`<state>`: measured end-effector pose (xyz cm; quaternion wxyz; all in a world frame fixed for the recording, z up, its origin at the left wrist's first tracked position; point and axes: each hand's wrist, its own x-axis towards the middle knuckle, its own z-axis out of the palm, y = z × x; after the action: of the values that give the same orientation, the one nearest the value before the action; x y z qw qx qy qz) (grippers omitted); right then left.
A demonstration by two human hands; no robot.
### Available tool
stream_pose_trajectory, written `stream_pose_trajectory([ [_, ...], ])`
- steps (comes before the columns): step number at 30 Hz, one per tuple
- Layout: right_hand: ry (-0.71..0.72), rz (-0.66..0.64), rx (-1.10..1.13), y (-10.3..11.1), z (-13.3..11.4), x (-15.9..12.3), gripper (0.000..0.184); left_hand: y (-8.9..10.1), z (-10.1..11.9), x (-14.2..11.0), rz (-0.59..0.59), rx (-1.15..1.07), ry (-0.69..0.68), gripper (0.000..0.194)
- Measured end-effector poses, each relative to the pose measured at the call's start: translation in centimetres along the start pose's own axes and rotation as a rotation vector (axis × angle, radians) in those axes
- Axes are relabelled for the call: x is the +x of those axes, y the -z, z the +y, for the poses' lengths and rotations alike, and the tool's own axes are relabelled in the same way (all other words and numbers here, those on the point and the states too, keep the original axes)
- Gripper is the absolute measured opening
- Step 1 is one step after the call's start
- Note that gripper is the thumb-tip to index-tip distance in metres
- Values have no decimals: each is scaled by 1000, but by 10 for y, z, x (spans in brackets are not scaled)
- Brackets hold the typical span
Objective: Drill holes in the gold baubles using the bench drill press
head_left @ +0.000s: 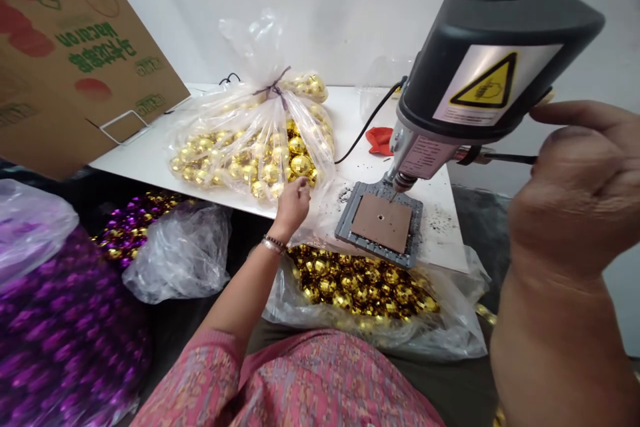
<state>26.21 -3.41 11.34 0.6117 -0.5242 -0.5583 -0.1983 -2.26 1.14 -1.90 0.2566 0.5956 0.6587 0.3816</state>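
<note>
Clock taken from the brown board point(370, 217). The right hand point(575, 193), at 3 o'clock, was wrapped around the lever point(510, 158) of the drill press point(500, 20). The left hand point(295, 203), at 9 o'clock, had curled fingers near the tied bag point(273, 107), at 10 o'clock; whether it pinched anything could not be told. Gold balls point(345, 287) filled the open bag point(465, 327) at 6 o'clock. Judgement: good practice called for even lever pressure, left fingers clear of the drill bit point(394, 196), and dark specks point(435, 223) kept off the board.

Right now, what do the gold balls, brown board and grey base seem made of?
Gold balls: probably plastic, metallic finish; mirror-bright facets.
Brown board: perhaps wood composite, matte; dull, uniform face, uncertain.
Grey base: likely metal, satin; cast-looking rim.
</note>
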Motion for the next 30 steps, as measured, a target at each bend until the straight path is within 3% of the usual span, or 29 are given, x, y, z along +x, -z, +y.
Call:
stream_pose_trajectory([
  [3,-64,-23,-27,2,-3,-1,49,-5,3,29,221,80,48,34],
  [6,-107,-53,-52,3,-5,-2,50,-7,6,47,340,125,43,46],
  [10,-115,-32,-30,2,-5,-3,50,-7,5,62,234,198,88,63],
  [14,-76,-25,-19,2,-4,-5,51,-8,4,70,143,234,88,56],
  [18,-21,-2,-23,2,-1,-6,49,-4,5,59,188,-88,56,56],
  [20,13,7,-18,2,1,-5,45,0,7,45,97,-370,69,62],
  [23,32,-4,18,0,2,4,42,4,12,20,-171,-667,98,61],
  [26,3,-55,17,-4,2,25,40,-2,19,2,-393,-753,114,52],
  [30,-230,-170,-38,-15,1,60,29,-20,24,-7,-511,-719,126,52],
])
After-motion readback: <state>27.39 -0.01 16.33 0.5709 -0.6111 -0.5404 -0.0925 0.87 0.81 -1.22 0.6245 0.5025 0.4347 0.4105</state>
